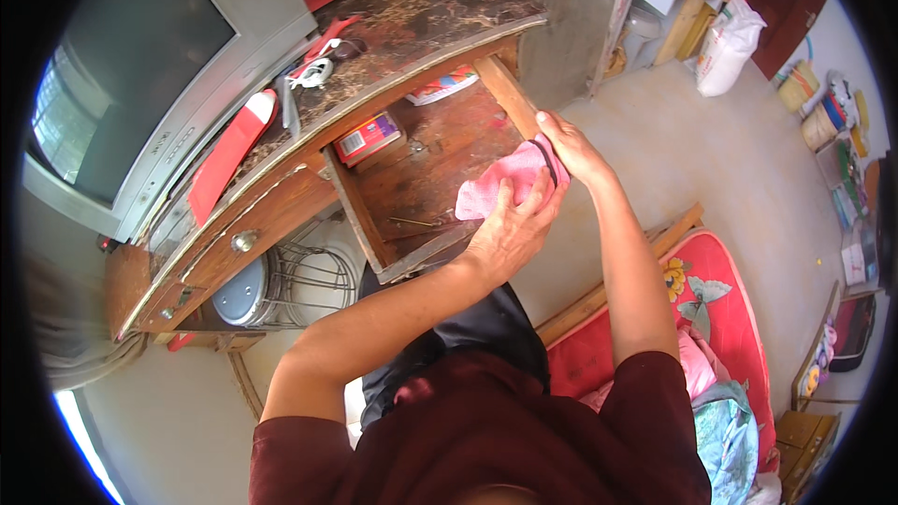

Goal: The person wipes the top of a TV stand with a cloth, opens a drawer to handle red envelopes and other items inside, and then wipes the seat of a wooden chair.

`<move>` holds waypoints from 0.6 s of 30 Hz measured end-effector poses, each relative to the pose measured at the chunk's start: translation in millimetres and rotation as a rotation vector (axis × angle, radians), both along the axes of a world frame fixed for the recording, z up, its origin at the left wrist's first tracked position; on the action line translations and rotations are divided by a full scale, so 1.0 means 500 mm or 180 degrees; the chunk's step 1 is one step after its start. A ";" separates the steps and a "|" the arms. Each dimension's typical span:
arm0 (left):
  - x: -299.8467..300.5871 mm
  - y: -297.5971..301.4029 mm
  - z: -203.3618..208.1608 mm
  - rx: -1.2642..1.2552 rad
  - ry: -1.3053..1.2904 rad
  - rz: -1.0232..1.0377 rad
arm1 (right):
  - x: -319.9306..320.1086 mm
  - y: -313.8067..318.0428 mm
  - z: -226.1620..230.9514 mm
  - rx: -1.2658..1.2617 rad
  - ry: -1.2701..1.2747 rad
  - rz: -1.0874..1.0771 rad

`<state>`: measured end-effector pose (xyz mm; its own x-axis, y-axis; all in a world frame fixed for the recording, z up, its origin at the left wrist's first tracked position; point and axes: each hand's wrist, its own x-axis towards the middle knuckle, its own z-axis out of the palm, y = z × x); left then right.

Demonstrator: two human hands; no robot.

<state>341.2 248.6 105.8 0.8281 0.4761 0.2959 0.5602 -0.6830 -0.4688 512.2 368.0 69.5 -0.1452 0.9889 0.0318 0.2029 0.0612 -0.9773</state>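
Observation:
A pulled-out wooden drawer (374,241) stands in front of me. My left hand (516,232) is closed on a pink cloth (496,185) with a dark hem, bunched at the drawer's right front corner. My right hand (575,151) grips the drawer's right side board (508,98) beside the cloth, its thumb along the top edge; most of its fingers are hidden. Inside the drawer lie a red and purple box (368,138), a colourful packet (441,84) towards the back and a few small thin items near the front.
A grey television (140,65) stands on the worn dark cabinet top (412,23), near a red strap-like piece (232,157) and a white cable (313,73). Below are a wire rack (313,285) and grey-blue lid (241,292). A red cushioned bed (720,271) lies right; a white sack (728,47) stands farther off.

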 end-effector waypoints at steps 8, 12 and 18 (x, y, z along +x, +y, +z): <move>-0.240 -0.122 0.040 -0.0804 -0.0495 0.0182 | 0.001 -0.013 0.019 0.0123 -0.0653 -0.0174; -0.323 -0.134 0.121 -0.0841 -0.2015 0.0673 | -0.040 -0.042 0.054 0.1000 -0.2110 -0.0873; -0.393 -0.024 0.066 -0.0436 -0.3727 0.1831 | -0.241 -0.125 0.121 0.2719 -0.1579 -0.0010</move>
